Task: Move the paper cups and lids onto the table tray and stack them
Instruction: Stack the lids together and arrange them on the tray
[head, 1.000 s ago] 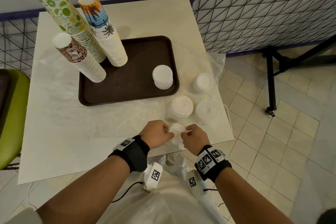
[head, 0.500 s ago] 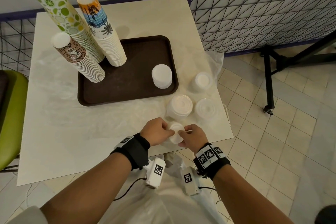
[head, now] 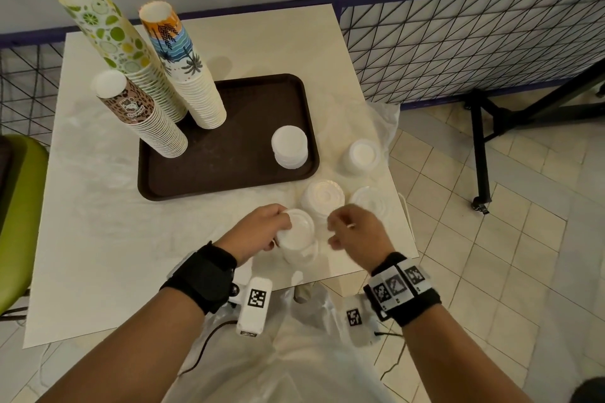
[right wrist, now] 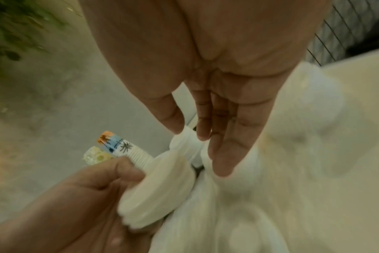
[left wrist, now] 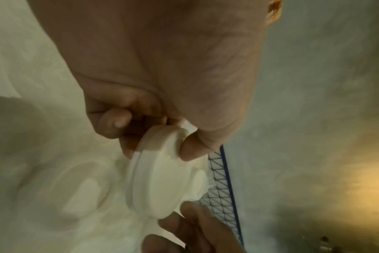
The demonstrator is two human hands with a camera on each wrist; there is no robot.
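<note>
Left hand [head: 258, 232] is lifting a lid stack [head: 297, 234] off the table [head: 98, 239].
Its grip is clasping the stack; right hand [head: 355, 232], at 3 o'clock, is pinching clear plastic wrap [right wrist: 190, 142].

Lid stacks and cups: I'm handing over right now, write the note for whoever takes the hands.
Left hand grips a small stack of white lids at the table's near edge.
Right hand pinches thin clear plastic wrap beside it.
Done: three cup stacks and one lid stack stand on the brown tray.
Left: the held lids plus three lid stacks on the table right of the tray.
</note>
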